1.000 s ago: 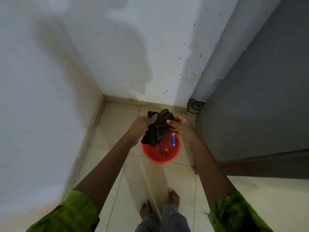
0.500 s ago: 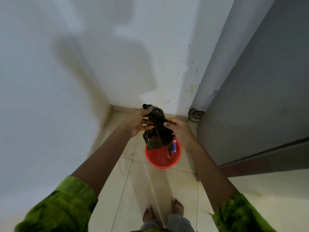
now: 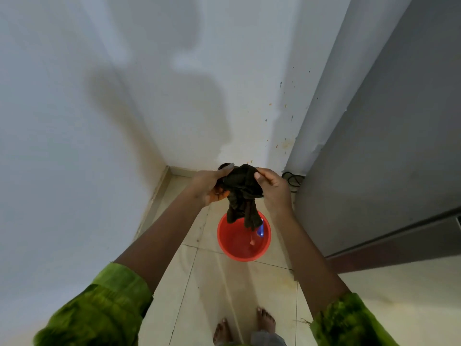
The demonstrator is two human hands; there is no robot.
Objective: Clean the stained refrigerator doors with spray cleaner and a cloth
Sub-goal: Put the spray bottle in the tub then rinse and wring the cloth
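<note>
Cloth (image 3: 240,193) hangs lengthwise downward from both hands over red bucket (image 3: 243,242).

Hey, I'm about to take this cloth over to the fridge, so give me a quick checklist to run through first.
1. Grip: left hand and right hand both hold the dark cloth: ok.
2. Drips: the cloth's lower end hangs over the red basin: ok.
3. Cloth wrung out enough: cannot tell.
4. Spray cleaner at hand: only a blue item shows in the basin, and what it is stays unclear: cannot tell.
5. Refrigerator close by on the right: ok.
6. Clear footing: a black cable lies on the floor at the refrigerator's corner: not ok, mind it.
</note>
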